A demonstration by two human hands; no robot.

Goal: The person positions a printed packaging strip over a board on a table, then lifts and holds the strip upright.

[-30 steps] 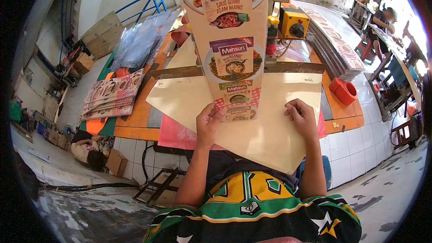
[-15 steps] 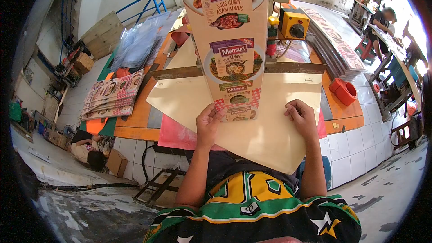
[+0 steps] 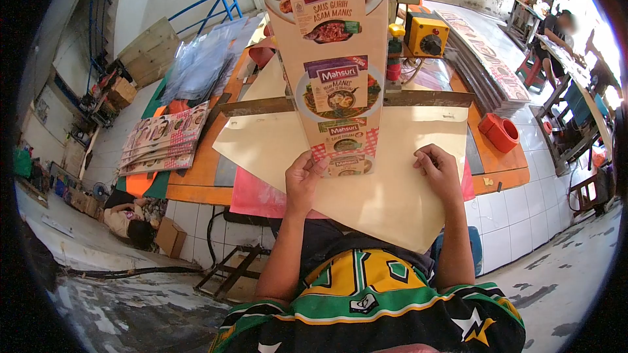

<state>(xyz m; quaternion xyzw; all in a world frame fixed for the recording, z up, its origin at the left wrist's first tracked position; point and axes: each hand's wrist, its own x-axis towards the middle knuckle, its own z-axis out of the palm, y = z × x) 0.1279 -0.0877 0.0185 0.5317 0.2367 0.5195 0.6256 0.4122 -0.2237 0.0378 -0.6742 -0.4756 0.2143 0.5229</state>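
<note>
A tall printed panel [image 3: 337, 33] with food pictures and "Mahsuri" lettering rises in front of me, its lower end over a cream sheet [image 3: 379, 206]. My left hand [image 3: 302, 180] is closed, thumb and fingers pinching the panel's lower left edge. Over the right part of the cream sheet, my right hand [image 3: 438, 171] has its fingers curled together, apart from the panel; nothing shows in them. Behind both hands a long metal bar [image 3: 425, 99] runs across the sheet, partly hidden by the panel.
The orange table [image 3: 196, 186] carries a stack of printed boards [image 3: 167, 134] and clear plastic sheets [image 3: 199, 62] at left. A yellow control box [image 3: 428, 34] and a red ring-shaped object [image 3: 498, 134] are at right. One person lies low at left; another sits at far right.
The upper part of the printed panel has shifted very slightly left. My hands keep the same place and grip.
</note>
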